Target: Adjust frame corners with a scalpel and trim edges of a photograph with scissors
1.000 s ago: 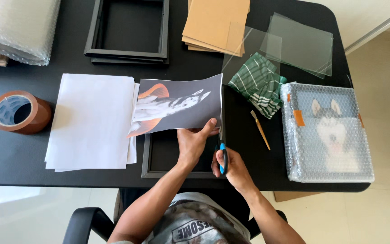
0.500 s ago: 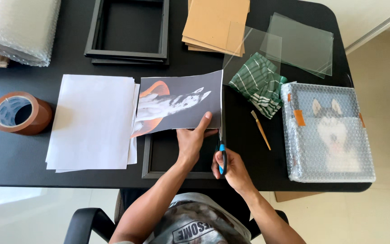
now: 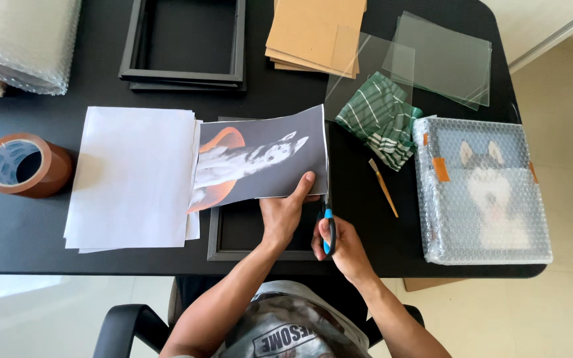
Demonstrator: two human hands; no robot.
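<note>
Left hand (image 3: 286, 215) pinched the lower right corner of the dog print (image 3: 260, 159), thumb on top, fingers under, grip closed on the paper. Right hand (image 3: 339, 242) was wrapped around blue-handled scissors (image 3: 327, 225), grip closed on the handles; blades pointed away from the body, sitting at the print's right edge. Couldn't tell how far the blades were parted, too small. Print lay just left of the scissors, long axis left-right, its right edge running in line with the blades. Right hand nearer the cut line, left hand holding the sheet just beside it. Print was glossy thin paper, grey with an orange patch, lifted slightly over a black rectangular frame (image 3: 233, 245) on the black worktop (image 3: 101, 265). Stack of plain white sheets (image 3: 134, 176) overlapped under its left end. Nearby: brown tape roll (image 3: 24, 166), green striped cloth (image 3: 379, 119), clear panes (image 3: 442, 59), cardboard boards (image 3: 313, 30), bubble-wrapped picture (image 3: 482, 192), thin wooden stick (image 3: 383, 187)
</note>
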